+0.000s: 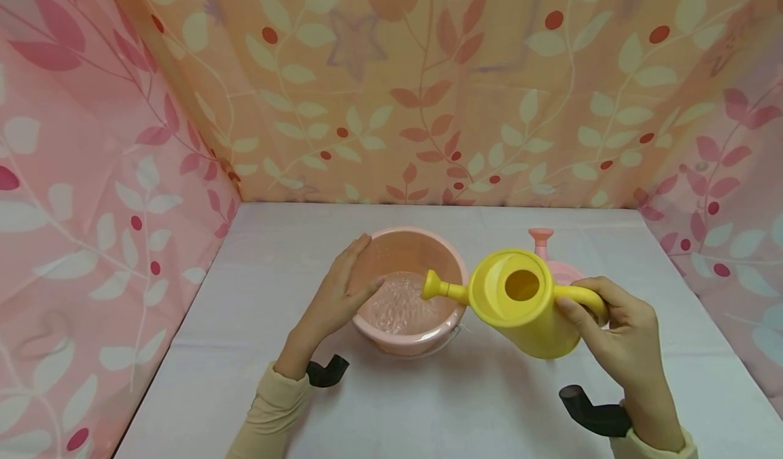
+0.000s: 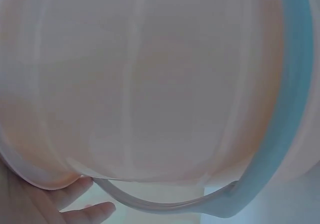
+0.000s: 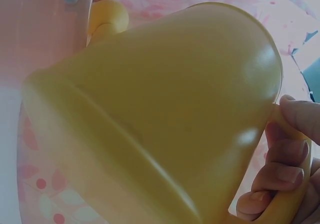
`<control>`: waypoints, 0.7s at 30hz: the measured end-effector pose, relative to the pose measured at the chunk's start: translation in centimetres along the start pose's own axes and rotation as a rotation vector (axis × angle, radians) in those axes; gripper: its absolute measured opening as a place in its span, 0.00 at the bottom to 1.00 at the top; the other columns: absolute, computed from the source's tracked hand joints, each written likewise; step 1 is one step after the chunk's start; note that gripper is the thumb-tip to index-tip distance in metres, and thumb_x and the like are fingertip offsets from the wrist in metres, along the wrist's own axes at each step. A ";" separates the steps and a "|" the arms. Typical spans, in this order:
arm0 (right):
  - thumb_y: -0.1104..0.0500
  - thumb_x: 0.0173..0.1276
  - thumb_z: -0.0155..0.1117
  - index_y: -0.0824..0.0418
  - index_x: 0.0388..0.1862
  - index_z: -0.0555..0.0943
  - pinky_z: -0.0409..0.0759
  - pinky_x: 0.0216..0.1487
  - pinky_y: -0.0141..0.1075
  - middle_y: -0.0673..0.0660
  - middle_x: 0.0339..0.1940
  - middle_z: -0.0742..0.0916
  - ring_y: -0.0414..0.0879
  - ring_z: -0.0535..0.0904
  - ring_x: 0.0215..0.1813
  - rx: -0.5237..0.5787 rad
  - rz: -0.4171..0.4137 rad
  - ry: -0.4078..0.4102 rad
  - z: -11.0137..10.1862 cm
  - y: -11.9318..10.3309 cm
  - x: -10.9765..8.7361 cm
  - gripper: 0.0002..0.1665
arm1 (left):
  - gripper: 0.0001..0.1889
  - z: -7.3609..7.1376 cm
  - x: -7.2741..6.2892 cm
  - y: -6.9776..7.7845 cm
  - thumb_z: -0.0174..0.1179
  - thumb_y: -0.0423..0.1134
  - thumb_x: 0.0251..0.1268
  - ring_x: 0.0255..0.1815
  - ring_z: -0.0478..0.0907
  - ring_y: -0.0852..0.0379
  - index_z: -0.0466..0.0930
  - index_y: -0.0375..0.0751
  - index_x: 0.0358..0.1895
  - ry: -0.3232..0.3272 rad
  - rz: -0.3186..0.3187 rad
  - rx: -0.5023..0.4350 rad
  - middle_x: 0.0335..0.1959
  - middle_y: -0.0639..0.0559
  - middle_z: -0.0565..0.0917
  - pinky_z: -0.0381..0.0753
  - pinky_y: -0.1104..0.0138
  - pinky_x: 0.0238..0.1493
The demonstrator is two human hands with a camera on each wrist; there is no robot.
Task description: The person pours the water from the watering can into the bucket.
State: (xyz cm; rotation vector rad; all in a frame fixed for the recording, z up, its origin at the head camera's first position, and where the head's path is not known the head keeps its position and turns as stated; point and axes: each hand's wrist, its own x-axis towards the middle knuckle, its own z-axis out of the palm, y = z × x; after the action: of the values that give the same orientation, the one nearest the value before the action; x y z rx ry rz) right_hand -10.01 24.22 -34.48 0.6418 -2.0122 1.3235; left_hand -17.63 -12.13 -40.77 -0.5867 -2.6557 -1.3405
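A yellow watering can (image 1: 522, 302) is held by my right hand (image 1: 624, 326), with fingers and thumb wrapped round its handle (image 3: 292, 199). The can is tilted left, and its spout head (image 1: 432, 285) is over a pale pink bucket (image 1: 411, 341). Clear, rippled water (image 1: 400, 302) lies in the bottom of the bucket. My left hand (image 1: 335, 289) rests at the bucket's left rim, fingers straight along the edge and thumb over the opening. The left wrist view shows the bucket's wall (image 2: 150, 84) close up, with fingertips (image 2: 102, 211) by the rim.
Behind the yellow can stands a pink watering can (image 1: 564, 273), mostly hidden, with its spout head (image 1: 541, 233) showing. A white cloth (image 1: 245, 350) covers the table. Patterned curtains (image 1: 422, 105) stand at the back and both sides.
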 end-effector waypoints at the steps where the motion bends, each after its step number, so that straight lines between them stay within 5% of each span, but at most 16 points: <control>1: 0.77 0.49 0.67 0.73 0.29 0.80 0.64 0.23 0.24 0.48 0.23 0.80 0.35 0.67 0.25 -0.004 0.001 0.000 0.0 0.0 0.0 0.08 | 0.38 0.0 0.0 0.0 0.55 0.56 0.63 0.74 0.47 0.54 0.49 0.54 0.73 0.003 0.004 0.002 0.73 0.58 0.52 0.51 0.48 0.69; 21: 0.76 0.49 0.68 0.73 0.30 0.80 0.65 0.24 0.24 0.48 0.24 0.80 0.35 0.67 0.25 -0.009 -0.005 -0.003 0.0 -0.2 0.0 0.08 | 0.36 0.0 0.0 -0.1 0.54 0.55 0.64 0.74 0.47 0.53 0.51 0.56 0.72 0.005 0.027 0.013 0.74 0.56 0.52 0.50 0.47 0.69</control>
State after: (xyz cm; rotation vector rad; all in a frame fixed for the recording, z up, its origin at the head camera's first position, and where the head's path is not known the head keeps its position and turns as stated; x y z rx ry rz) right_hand -9.92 24.16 -34.36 0.6451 -2.0170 1.3099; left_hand -17.66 -12.14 -40.83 -0.6140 -2.6404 -1.3155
